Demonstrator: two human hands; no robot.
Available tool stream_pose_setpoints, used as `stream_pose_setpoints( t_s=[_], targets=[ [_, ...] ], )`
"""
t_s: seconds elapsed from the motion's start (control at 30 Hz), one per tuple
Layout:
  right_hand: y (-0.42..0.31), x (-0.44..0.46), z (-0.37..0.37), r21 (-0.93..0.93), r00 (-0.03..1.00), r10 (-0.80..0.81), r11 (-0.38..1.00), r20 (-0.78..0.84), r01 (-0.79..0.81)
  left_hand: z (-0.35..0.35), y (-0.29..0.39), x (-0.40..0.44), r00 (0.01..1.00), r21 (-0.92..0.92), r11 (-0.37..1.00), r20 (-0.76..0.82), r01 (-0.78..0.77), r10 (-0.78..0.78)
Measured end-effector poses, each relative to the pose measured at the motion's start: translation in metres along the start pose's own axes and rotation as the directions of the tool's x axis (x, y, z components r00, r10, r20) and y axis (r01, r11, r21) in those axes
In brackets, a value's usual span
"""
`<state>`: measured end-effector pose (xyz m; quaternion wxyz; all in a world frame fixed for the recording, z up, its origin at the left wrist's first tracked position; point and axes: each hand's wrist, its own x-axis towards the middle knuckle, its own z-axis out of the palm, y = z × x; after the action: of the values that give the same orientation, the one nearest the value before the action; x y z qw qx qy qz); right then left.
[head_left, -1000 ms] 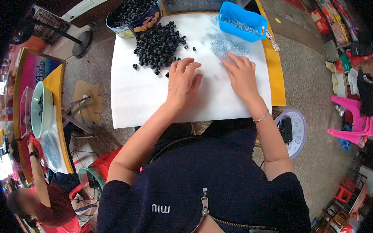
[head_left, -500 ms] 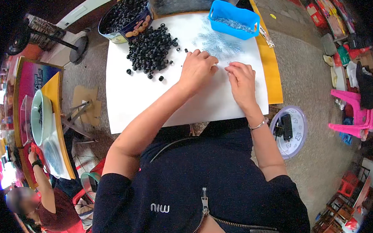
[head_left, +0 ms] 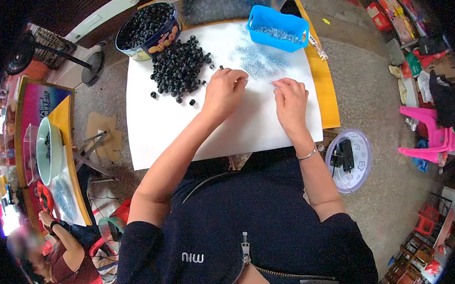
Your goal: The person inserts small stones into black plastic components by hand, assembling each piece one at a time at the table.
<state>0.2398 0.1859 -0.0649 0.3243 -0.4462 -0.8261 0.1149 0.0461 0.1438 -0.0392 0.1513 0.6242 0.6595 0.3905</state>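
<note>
Over the white sheet [head_left: 186, 139], my left hand [head_left: 224, 95] is closed in a pinch, thumb against fingers; a small glint shows at its tips, too small to name. My right hand [head_left: 291, 103] is also pinched, a tiny pale speck at its fingertips. The two hands are a short way apart. Just beyond them tiny bluish, shiny pieces [head_left: 260, 58] lie scattered. A heap of small black ring-like pieces [head_left: 178, 67] sits left of my left hand, with several loose ones around it. Behind the scattered pieces stands a blue plastic basket [head_left: 279, 42] holding more of them.
A round tin [head_left: 163, 41] full of black pieces stands at the table's back left, beside a clear box [head_left: 225, 8]. A lilac basin [head_left: 364, 153] with a black device is on the right. A co-worker [head_left: 63, 253] sits left at another table; a pink stool [head_left: 428, 136] stands far right.
My left hand has moved slightly left and back from my right hand, widening the gap between them. The whole view has shifted a little. The co-worker's arm has lowered toward the body.
</note>
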Motion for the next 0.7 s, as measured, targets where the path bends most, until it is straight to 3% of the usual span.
stream_pose_setpoints(
  t_s=[0.17,0.27,0.37,0.47,0.53,0.63,0.7],
  targets=[
    [0.004,0.002,0.003,-0.006,0.999,0.027,1.000,-0.033,-0.027,-0.013,0.008,-0.008,0.991,-0.127,0.983,0.016,0.136,-0.135],
    [-0.004,0.005,0.004,-0.042,1.000,-0.004,0.999,-0.007,0.004,-0.013,0.008,-0.012,0.966,-0.314,0.914,0.071,0.257,-0.247],
    [-0.010,-0.004,0.002,0.021,0.998,-0.049,0.999,0.038,0.049,-0.021,0.015,-0.014,0.896,-0.557,0.704,0.228,0.441,-0.381],
    [-0.014,-0.008,0.000,0.149,0.999,-0.046,0.988,0.021,0.043,-0.021,0.007,-0.017,0.831,-0.747,0.378,0.429,0.547,-0.354],
    [-0.019,-0.006,-0.002,0.208,0.999,-0.011,0.978,-0.034,0.018,-0.021,0.009,-0.019,0.794,-0.762,0.260,0.500,0.593,-0.345],
    [-0.045,0.003,-0.014,0.479,0.996,0.076,0.877,-0.054,-0.040,-0.016,0.009,-0.023,0.772,-0.766,0.167,0.561,0.621,-0.299],
    [-0.060,0.010,-0.018,0.464,0.999,-0.008,0.885,-0.042,0.026,-0.012,0.009,-0.026,0.767,-0.769,0.130,0.578,0.626,-0.278]
  ],
)
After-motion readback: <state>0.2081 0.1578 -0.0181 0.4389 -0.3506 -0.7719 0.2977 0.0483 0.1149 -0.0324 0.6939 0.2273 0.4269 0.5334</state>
